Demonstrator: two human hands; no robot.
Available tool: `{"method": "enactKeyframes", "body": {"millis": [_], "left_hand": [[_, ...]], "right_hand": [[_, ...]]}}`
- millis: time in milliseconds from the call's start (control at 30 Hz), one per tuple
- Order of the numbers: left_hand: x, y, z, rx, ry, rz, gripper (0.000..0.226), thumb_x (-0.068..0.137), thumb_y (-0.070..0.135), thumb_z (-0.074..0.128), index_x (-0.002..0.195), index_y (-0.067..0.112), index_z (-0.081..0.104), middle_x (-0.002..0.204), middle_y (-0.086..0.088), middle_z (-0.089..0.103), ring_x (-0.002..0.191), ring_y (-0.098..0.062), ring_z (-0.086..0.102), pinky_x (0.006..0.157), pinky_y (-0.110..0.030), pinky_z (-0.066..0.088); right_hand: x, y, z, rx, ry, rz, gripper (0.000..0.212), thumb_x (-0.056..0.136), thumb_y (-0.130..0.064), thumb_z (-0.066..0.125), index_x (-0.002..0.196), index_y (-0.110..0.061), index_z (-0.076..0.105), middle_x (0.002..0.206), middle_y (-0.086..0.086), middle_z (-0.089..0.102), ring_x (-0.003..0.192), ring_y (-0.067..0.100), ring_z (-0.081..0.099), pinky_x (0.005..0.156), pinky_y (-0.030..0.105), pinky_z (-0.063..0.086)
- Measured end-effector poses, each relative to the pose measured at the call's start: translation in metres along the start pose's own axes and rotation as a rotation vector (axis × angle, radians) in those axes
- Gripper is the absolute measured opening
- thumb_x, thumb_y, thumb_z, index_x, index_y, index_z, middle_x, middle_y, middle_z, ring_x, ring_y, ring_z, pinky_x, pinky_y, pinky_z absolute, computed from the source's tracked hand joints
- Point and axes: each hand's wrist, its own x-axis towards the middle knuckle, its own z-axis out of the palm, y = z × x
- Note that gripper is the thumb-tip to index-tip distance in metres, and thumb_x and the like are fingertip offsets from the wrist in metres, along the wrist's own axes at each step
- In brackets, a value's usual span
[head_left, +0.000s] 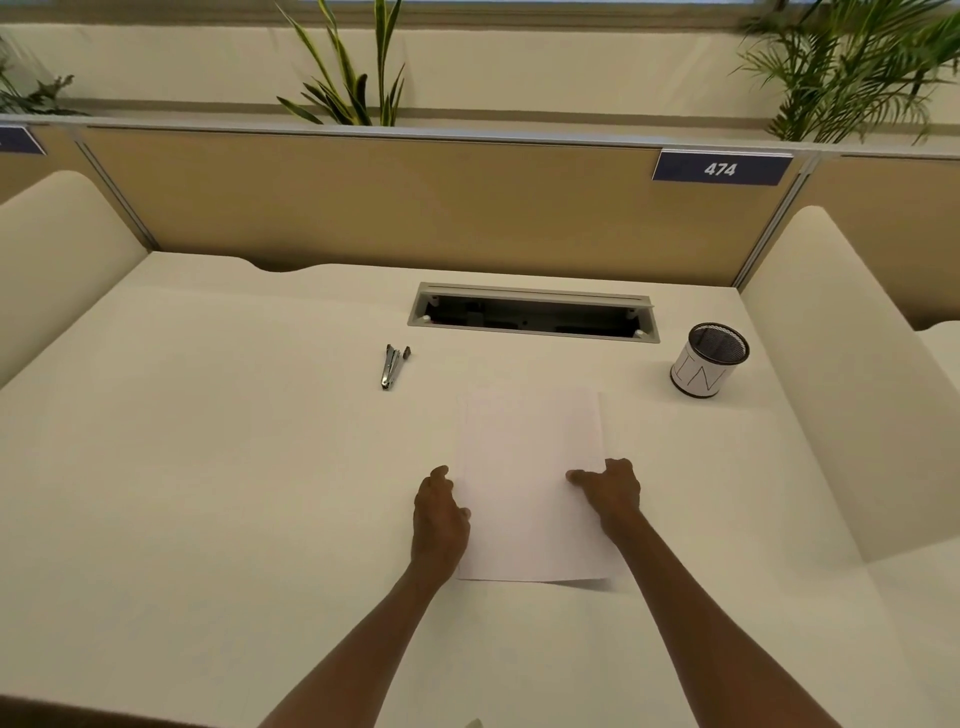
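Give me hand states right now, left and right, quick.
Left hand: fingers curled at the left edge of the paper, gripping it.
Right hand: thumb on top, pinching the paper's right edge.

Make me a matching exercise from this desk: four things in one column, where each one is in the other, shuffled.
1 paper
2 stapler
3 mesh cup
4 number plate

A fixed on the partition
B lying near the left end of the cable hatch
C between the left hand and the right hand
D standing at the right of the desk

Pairs: 1-C, 2-B, 3-D, 4-A
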Motion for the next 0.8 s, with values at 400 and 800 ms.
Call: {"method": "enactKeyframes", "body": {"millis": [400, 800], "left_hand": [[0.02, 0.01, -0.01, -0.071, 0.026, -0.159, 0.073, 0.073, 0.018, 0.08, 0.129, -0.005, 0.041, 0.126, -0.02, 0.055, 0.117, -0.034, 0.052, 0.101, -0.041, 0.041], [0.036, 0.065, -0.027, -0.326, 0.033, -0.043, 0.012, 0.087, 0.017, 0.061, 0.086, 0.006, 0.061, 0.083, -0.002, 0.07, 0.074, -0.02, 0.062, 0.065, -0.027, 0.045]], "right_hand": [[0.006, -0.002, -0.02, 0.02, -0.023, -0.266, 0.026, 0.069, -0.018, 0.078, 0.081, -0.003, 0.06, 0.082, 0.015, 0.069, 0.072, 0.03, 0.06, 0.066, 0.034, 0.046], [0.004, -0.027, -0.052, 0.281, -0.214, -0.371, 0.023, 0.083, -0.006, 0.071, 0.105, -0.011, 0.069, 0.098, 0.003, 0.073, 0.09, 0.022, 0.069, 0.069, 0.027, 0.056]]}}
